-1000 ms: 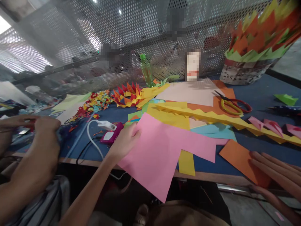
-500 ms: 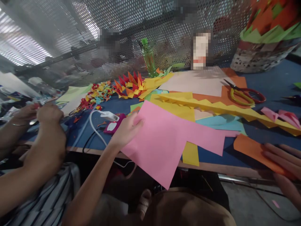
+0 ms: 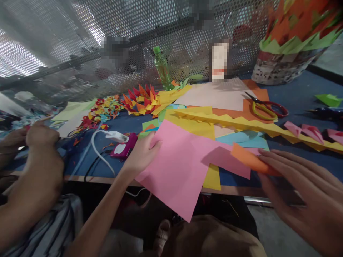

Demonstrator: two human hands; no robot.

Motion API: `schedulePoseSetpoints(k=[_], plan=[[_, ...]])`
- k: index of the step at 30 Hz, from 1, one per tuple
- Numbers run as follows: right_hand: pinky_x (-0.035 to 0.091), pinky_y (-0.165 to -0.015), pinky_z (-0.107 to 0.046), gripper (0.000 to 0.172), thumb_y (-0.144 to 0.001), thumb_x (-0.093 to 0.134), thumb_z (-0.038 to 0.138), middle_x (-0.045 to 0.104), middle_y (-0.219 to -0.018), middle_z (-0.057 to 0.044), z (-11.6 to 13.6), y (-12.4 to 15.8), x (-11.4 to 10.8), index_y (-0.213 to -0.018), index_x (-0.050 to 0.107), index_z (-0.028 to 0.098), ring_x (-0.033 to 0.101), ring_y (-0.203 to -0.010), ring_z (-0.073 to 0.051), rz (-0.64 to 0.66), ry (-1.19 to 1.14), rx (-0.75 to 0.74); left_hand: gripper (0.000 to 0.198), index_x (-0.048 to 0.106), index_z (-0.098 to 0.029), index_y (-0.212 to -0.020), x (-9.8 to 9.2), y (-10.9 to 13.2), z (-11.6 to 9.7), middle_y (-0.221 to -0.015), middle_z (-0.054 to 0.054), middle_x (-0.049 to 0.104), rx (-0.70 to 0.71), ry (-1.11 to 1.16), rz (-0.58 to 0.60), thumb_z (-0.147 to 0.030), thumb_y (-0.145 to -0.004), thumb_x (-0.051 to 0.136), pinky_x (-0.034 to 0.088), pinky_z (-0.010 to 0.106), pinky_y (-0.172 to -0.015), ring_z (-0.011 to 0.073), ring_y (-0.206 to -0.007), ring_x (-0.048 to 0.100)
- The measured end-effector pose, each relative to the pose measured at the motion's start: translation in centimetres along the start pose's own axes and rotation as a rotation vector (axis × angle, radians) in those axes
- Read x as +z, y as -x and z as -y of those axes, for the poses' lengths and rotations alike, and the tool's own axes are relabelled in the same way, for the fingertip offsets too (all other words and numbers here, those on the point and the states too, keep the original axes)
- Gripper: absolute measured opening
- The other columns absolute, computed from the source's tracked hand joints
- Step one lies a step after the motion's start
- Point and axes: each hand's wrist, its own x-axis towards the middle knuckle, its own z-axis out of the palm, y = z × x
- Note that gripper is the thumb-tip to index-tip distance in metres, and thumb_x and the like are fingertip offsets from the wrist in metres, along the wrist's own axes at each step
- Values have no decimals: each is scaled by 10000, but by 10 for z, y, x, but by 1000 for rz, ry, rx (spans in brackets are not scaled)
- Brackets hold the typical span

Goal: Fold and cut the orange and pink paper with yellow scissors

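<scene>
A large pink sheet of paper (image 3: 177, 171) with a strip-like arm reaching right is pinched at its left edge by my left hand (image 3: 143, 153). The sheet overhangs the table's front edge. My right hand (image 3: 302, 189) has an orange paper strip (image 3: 250, 159) between its thumb and long, straight fingers. That strip lies over the right end of the pink sheet, and its far end is hidden by the hand. Under the pink sheet are yellow paper (image 3: 214, 180) and light blue paper (image 3: 241, 140).
Red-handled scissors (image 3: 268, 109), a zigzag yellow strip (image 3: 230, 122) and folded pink pieces (image 3: 312, 132) lie to the right. A purple power adapter (image 3: 124, 146) with cables sits left. Behind stand a green bottle (image 3: 163, 69) and a basket (image 3: 284, 67). Another person's hands (image 3: 41, 135) work at far left.
My right hand has brought the orange strip leftward onto the right end of the pink sheet. My left hand still pinches the sheet. The view has shifted slightly to the right.
</scene>
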Motion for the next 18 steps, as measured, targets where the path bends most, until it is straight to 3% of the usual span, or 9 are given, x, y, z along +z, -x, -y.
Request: schedulePoseSetpoints(k=[5, 8, 14, 18], plan=[[527, -1129, -611, 607, -1059, 546, 507, 625, -1589, -49, -4, -13, 15, -1623, 505, 284, 584, -1452, -383, 179, 118, -128, 258, 497, -249, -832, 1, -1, 5, -859, 20, 650, -1, -23, 10, -473, -956, 520, 483, 362, -798, 235, -838, 610], [532, -1104, -621, 631, -1046, 528, 619, 615, -1601, -43, -9, -12, 17, -1577, 553, 280, 587, -1450, -395, 198, 120, -141, 259, 531, -240, -871, 4, -1, 11, -888, 20, 671, 6, -19, 15, -474, -981, 520, 483, 349, -791, 235, -865, 626], [529, -1062, -543, 474, -1090, 518, 498, 660, -1551, -20, 1, -19, 20, -1510, 593, 291, 605, -1433, -335, 171, 79, -140, 269, 613, -225, -974, 6, -1, 18, -1001, 39, 720, 28, 4, 29, -475, -1019, 525, 476, 337, -793, 254, -958, 666], [520, -1051, -518, 366, -1096, 515, 375, 655, -1559, -3, 2, -23, 21, -1426, 658, 309, 610, -1432, -315, 185, 44, -164, 266, 618, -226, -963, 5, -2, 17, -965, 31, 709, 39, 25, 29, -476, -1015, 544, 482, 343, -817, 256, -943, 660]])
